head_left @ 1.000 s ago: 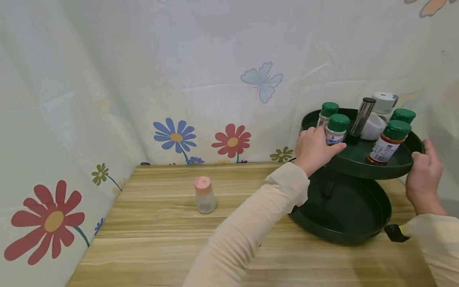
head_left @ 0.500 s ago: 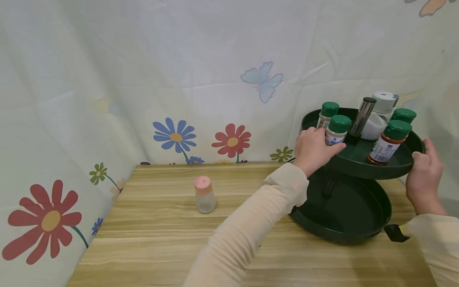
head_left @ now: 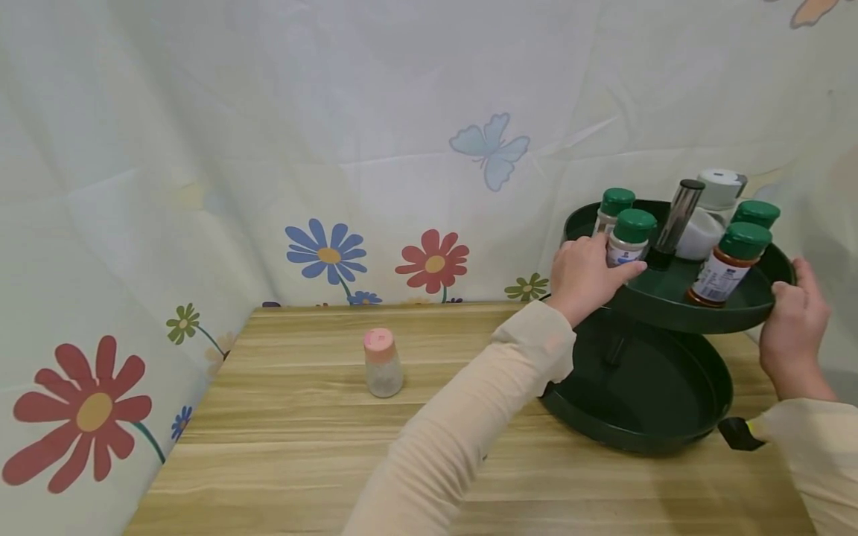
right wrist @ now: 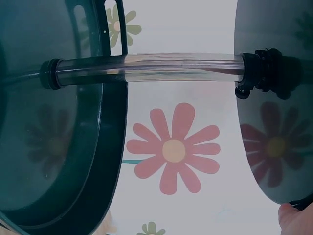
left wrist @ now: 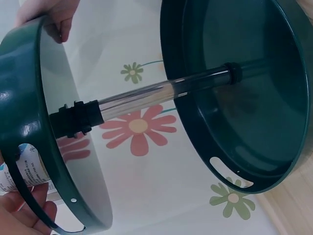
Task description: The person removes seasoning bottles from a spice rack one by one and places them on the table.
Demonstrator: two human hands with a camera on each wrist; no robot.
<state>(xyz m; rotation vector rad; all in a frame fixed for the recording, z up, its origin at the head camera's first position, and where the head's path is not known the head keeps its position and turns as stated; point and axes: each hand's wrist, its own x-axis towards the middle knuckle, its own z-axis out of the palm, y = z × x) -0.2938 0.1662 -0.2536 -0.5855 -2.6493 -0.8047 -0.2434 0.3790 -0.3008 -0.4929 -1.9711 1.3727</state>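
Observation:
A dark green two-tier spice rack stands on the right of the table, its upper tray [head_left: 697,316] above the lower tray [head_left: 643,394]. My left hand [head_left: 586,275] grips the upper tray's left rim, fingers at its handle slot, close against a green-capped spice jar [head_left: 625,253]. On the opposite side my right hand [head_left: 794,327] grips the rim, thumb on top. A red-brown spice jar [head_left: 717,279], other green-capped jars and a white-lidded container [head_left: 720,190] stand in the upper tray. A clear post [left wrist: 137,100] joins the tiers.
A pink-capped shaker [head_left: 383,365] stands alone left of the rack on the wooden table [head_left: 288,454]. Behind hangs a pale curtain [head_left: 375,134] printed with flowers and butterflies. A short chrome post [head_left: 680,219] rises from the upper tray's middle.
Both hands keep their holds on the upper tray. The green-capped jar by my left fingers shifts very slightly upward in view; the rack looks otherwise unchanged.

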